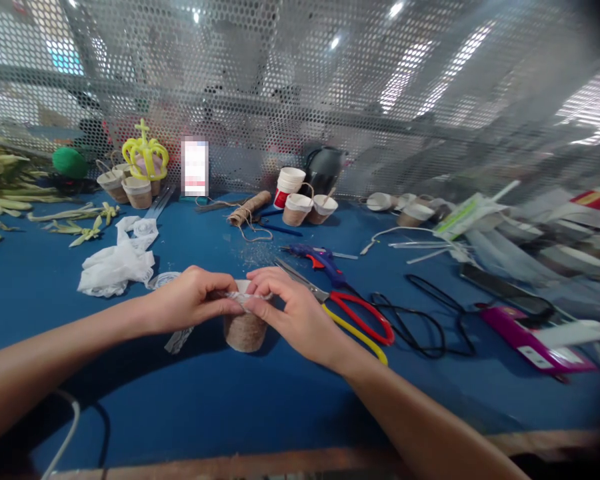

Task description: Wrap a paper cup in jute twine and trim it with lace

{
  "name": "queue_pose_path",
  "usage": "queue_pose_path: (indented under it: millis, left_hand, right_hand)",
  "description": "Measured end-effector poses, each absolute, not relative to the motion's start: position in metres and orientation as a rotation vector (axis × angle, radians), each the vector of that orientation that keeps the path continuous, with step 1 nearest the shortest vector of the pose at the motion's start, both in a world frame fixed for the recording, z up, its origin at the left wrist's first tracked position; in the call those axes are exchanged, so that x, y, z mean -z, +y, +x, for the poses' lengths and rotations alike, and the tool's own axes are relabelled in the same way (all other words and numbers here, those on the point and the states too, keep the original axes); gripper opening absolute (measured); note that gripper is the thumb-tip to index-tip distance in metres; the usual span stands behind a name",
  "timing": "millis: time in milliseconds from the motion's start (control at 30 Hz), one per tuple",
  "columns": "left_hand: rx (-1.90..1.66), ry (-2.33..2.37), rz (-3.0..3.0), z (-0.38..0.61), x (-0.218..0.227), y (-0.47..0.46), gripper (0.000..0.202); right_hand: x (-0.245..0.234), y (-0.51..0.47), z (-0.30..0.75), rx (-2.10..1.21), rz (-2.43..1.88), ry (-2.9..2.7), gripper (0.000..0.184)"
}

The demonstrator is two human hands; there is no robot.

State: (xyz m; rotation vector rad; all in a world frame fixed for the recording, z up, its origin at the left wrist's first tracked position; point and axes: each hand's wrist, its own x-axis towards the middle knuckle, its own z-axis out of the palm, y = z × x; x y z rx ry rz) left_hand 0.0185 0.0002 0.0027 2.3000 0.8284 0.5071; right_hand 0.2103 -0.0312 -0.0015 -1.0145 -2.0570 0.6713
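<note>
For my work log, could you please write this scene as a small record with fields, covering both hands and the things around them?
Left hand: pinching at the cup's rim, on the lace strip
Right hand: thumb and fingers gripping the same rim
Cup: brown outside, roughly upright between the hands
Right of cup: scissors with red and yellow handles; blue glue gun
Left of cup: white lace heap
Farther back: twine roll
Surface: blue tabletop
</note>
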Motion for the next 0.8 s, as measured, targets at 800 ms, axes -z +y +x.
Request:
queue_pose_path:
  millis: [800]
  left_hand:
    - [-0.084,0.696,2.272,-0.002,-0.023,0.021,0.019]
  right_hand:
    - [0.005,-0.022,0.222,-0.894,-1.105,-2.043,0.041]
